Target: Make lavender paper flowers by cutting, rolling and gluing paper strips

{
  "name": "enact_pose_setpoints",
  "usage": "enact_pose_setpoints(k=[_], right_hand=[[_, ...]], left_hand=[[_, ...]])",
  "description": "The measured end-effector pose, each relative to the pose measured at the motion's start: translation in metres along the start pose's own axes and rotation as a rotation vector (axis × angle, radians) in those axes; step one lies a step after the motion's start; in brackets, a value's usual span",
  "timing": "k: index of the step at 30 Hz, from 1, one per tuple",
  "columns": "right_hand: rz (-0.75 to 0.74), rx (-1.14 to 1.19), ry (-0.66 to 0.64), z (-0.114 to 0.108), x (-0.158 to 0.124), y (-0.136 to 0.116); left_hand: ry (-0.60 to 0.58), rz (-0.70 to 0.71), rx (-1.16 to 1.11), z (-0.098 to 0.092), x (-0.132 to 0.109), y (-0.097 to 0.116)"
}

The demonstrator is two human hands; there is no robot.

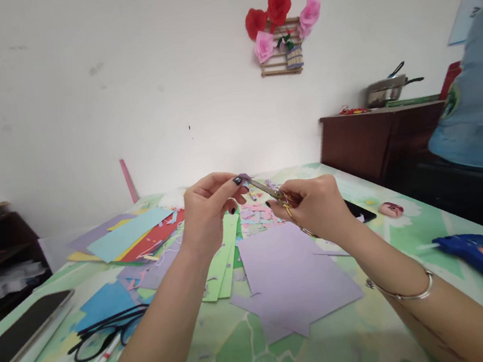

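Nearest, purple sheets (300,276) are spread on the tabletop (225,350) between the forearms, apparently for easy reach, while the glue gun (481,262) is laid to the right, seemingly out of the way. Beyond, the scissors (265,187) are grasped by the handles in the right grip (318,204); at their tips, a scrap (245,177) is pinched in the left grip (206,208), presumably for steadiness. Farther back, clippings (256,214) are strewn.
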State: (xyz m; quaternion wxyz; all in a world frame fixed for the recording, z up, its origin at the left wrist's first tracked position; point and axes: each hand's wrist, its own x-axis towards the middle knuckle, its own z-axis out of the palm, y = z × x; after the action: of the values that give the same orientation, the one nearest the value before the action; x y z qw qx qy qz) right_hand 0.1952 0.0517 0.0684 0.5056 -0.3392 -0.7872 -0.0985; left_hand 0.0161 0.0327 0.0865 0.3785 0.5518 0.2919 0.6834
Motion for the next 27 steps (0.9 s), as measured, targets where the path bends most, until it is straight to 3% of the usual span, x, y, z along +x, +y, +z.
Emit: enact_pose_setpoints(k=[27], right_hand=[[0.085, 0.114, -0.019, -0.0006, 0.002, -0.0082]], left_hand=[[-0.093, -0.143, -0.159, 0.0066, -0.0047, -0.0026]])
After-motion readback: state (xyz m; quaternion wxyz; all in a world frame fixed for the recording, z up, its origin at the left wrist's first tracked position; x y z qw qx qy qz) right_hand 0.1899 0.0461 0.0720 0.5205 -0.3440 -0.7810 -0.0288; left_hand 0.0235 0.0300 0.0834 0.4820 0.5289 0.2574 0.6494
